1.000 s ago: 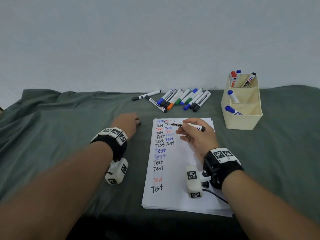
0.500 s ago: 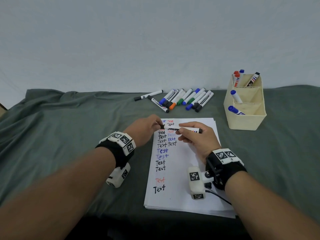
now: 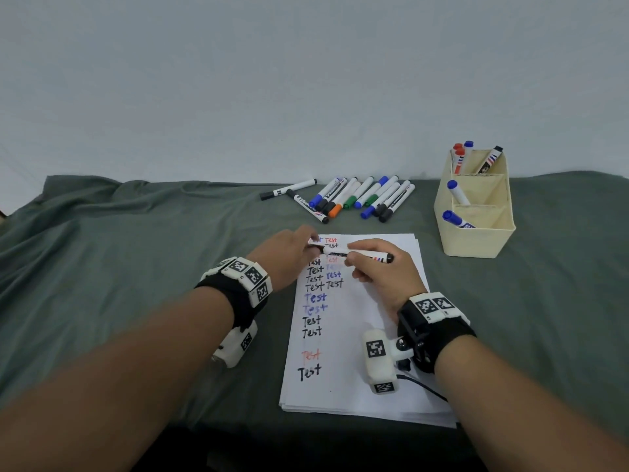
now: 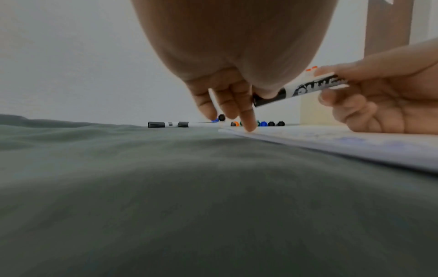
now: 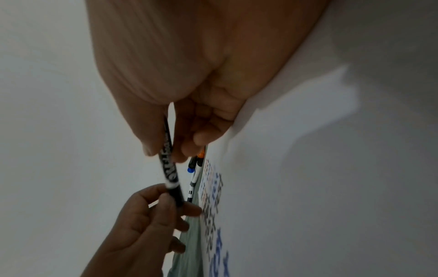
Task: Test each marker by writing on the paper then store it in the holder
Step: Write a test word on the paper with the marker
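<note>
While the green cloth [image 3: 136, 267] keeps everything from sliding on the counter, I've got the paper [image 3: 374, 335] squared up in front of me, long side running away, so the columns of "Test" fill from the top down. Off to the right stands the holder [image 3: 476, 240], near enough for my right arm; blue, red and black markers lean in its three compartments. Behind the paper lies the untested row [image 3: 360, 197], caps mostly toward me so I can read the colours.

Now the hands. My right hand [image 3: 384, 274] pinches the marker [image 3: 357, 255] by its barrel, level above the top of the sheet. My left hand [image 3: 289, 253] has thumb and fingers closed on the black cap end [image 4: 267, 97], one finger [image 4: 249, 120] propped on the paper's edge to steady it. I'd say the cap is either going on or coming off; I can't tell which.
</note>
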